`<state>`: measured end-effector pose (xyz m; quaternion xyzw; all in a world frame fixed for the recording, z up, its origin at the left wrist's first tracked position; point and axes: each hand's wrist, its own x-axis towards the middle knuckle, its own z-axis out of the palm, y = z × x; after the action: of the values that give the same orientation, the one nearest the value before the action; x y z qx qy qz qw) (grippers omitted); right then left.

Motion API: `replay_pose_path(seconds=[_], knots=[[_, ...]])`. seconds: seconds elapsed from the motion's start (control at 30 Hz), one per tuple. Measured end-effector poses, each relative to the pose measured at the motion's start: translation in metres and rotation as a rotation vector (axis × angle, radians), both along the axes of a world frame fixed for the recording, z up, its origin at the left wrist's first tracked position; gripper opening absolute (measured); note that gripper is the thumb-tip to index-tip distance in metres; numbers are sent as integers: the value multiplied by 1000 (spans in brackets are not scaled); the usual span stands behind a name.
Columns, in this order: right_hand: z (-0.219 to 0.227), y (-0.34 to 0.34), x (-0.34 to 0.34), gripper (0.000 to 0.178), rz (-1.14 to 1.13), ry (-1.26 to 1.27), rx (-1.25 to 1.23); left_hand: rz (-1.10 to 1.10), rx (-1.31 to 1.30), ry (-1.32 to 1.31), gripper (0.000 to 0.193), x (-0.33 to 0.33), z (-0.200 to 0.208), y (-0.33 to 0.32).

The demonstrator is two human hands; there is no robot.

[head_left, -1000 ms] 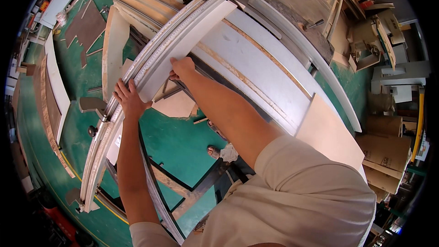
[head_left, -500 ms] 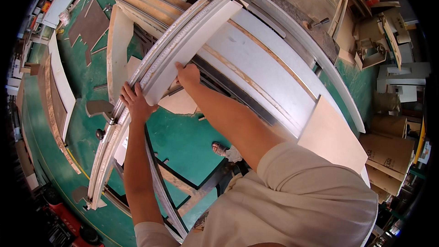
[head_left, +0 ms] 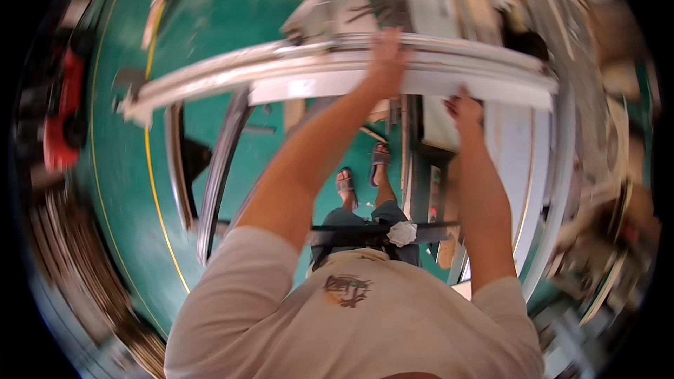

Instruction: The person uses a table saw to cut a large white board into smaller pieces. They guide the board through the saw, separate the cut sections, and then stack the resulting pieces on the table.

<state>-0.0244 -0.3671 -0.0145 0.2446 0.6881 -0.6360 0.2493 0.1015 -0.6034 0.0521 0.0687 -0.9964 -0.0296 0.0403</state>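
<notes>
A long white board strip (head_left: 435, 85) lies across the view, along the near side of a ribbed metal rail (head_left: 232, 63). My left hand (head_left: 387, 63) rests flat over the strip, its fingers stretched across the rail. My right hand (head_left: 465, 107) is at the strip's near edge, farther right. Its fingers are curled, with a fingertip on the edge; the underside of that grip is hidden. Motion blurs both hands somewhat. Below the strip's right part lies a pale metal machine table (head_left: 511, 140) with brown lines running along it.
Dark metal frame bars (head_left: 223, 168) stand below the rail on the green floor (head_left: 130, 189). Stacked boards (head_left: 449, 0) lie beyond the rail. A red machine (head_left: 63, 112) is at far left, above piled sheets (head_left: 88, 274). My sandalled feet (head_left: 345, 184) stand beneath.
My view has turned, so the rail and strip now run nearly level instead of slanting. The left hand reaches farther over the rail; the right stays at the strip's near edge.
</notes>
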Motion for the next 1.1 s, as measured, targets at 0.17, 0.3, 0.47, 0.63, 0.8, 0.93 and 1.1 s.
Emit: replay_pose_path(seconds=[0.17,0.3,0.47,0.63,0.8,0.93,1.1], knots=[[3,49,-24,55,99,-32,80,-46,157,52,105,-7,16,16],[12,56,-14,59,186,39,52,-4,598,486,58,41,9,-12],[29,76,-14,71,257,16,223,887,415,912,29,167,4,-62],[21,76,-20,70,274,-1,208,1261,577,648,32,256,-31,-108],[14,67,-12,64,262,8,195,1280,823,604,38,271,-35,-117],[15,76,-15,64,243,8,201,1227,849,641,36,259,-44,-125],[7,52,-4,55,258,54,70,1140,617,445,31,300,-77,-147]])
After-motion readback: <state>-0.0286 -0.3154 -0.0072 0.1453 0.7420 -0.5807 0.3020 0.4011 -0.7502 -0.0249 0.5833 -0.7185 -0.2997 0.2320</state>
